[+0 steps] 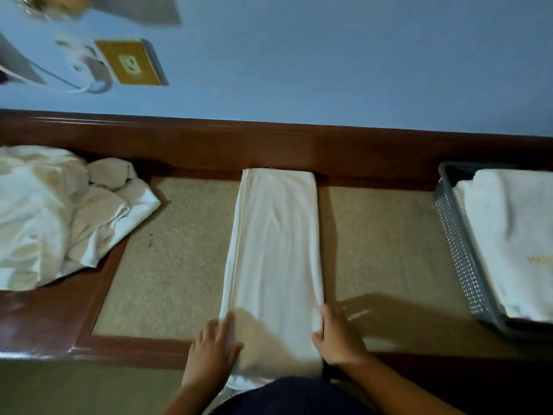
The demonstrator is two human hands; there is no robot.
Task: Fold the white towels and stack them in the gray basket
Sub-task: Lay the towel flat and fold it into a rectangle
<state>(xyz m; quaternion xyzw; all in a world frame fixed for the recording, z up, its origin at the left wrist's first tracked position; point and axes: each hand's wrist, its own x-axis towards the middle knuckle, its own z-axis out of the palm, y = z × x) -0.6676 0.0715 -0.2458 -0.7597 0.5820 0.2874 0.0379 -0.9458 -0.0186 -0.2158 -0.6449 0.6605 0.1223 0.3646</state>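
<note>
Towel, white, folded into a long strip, lies on the beige inlay of the table, near end between the hands. Left hand rests on its left edge, fingers straight and together; right hand curls thumb and forefinger round its right edge. Gray basket at right holds folded towels; crumpled towels lie heaped at left.

A: How much of the grey perforated plastic basket shows?
B: Mostly its left wall; the right edge cuts it and the folded white towels inside, whose gold lettering blurs unreadably.
A: The long folded white towel?
B: Near end hidden behind dark clothing. The crumpled heap of white towels runs off left; the yellow-brown wall plate is smeared.
</note>
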